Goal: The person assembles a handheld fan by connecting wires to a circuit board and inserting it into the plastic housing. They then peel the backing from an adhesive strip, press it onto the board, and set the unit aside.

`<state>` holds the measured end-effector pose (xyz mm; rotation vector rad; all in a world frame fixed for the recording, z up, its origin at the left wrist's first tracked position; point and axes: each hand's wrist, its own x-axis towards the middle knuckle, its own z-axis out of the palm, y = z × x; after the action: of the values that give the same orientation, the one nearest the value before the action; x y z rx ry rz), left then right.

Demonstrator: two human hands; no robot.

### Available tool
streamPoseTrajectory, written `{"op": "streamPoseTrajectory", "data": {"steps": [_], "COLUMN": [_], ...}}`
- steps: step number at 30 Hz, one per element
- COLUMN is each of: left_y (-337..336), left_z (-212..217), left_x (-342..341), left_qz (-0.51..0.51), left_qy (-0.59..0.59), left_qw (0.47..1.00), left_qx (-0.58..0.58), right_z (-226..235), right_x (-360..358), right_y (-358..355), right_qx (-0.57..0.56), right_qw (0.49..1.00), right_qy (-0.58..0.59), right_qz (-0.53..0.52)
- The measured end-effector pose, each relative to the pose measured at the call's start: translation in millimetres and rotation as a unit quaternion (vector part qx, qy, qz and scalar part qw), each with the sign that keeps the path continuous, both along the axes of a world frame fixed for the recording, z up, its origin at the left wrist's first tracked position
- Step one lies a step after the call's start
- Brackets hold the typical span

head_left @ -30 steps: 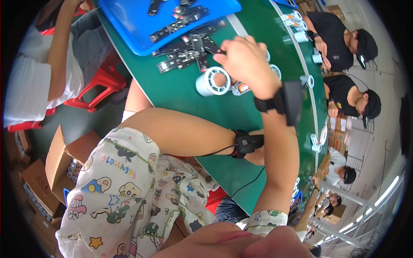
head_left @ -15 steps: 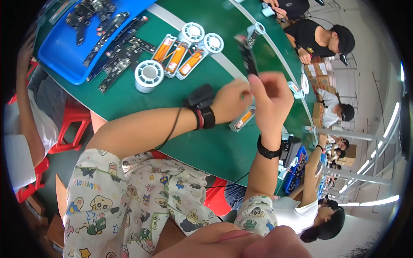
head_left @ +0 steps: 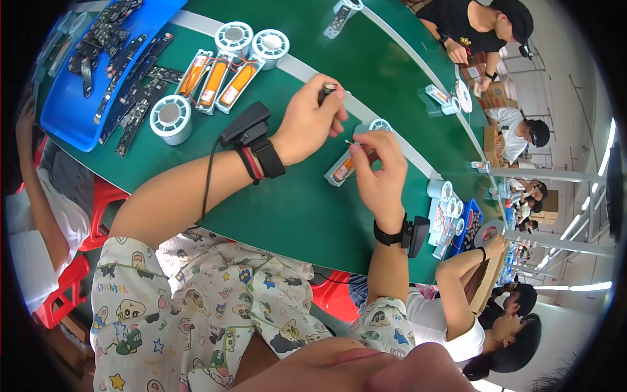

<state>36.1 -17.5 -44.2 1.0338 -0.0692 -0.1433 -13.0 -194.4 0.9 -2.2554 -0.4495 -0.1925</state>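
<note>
Board (head_left: 328,92) has passed from right hand (head_left: 380,168) to left hand (head_left: 309,121), gripped there, mostly hidden, right of the tray (head_left: 70,123). Right hand, grip unclear, partly covers a housing (head_left: 341,172). Green table (head_left: 281,212) holds the tray, cut off above; co-workers (head_left: 465,25) far right.

Worn on the person's head, the left lens of a pair looks steeply down from close above the left hand (head_left: 307,124), the right hand (head_left: 381,173) and the green surface (head_left: 274,209). Its fisheye sweep takes in the wearer's patterned shirt (head_left: 215,313) below and, tilted sideways, co-workers (head_left: 471,23) farther off along the right.
</note>
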Motion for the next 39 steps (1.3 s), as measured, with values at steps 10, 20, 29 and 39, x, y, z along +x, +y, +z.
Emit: {"op": "streamPoseTrajectory", "data": {"steps": [10, 20, 29, 39], "left_y": [0, 5, 4, 6], "left_z": [-1, -11, -8, -7], "left_x": [-7, -4, -6, -11], "left_qz": [-0.100, -0.174, -0.172, -0.197], "left_qy": [-0.171, -0.138, -0.155, -0.206], "left_qw": [0.947, 0.959, 0.957, 0.932], "left_qx": [0.251, 0.175, 0.173, 0.226], "right_z": [-3, -9, -37, -34], "right_x": [1, -3, 3, 1], "right_y": [-44, -33, -14, -11], "right_qx": [0.106, 0.102, -0.008, -0.086], "right_qw": [0.994, 0.993, 0.987, 0.978], "right_qy": [-0.009, 0.053, -0.157, -0.189], "right_qz": [0.028, 0.008, 0.031, -0.034]}}
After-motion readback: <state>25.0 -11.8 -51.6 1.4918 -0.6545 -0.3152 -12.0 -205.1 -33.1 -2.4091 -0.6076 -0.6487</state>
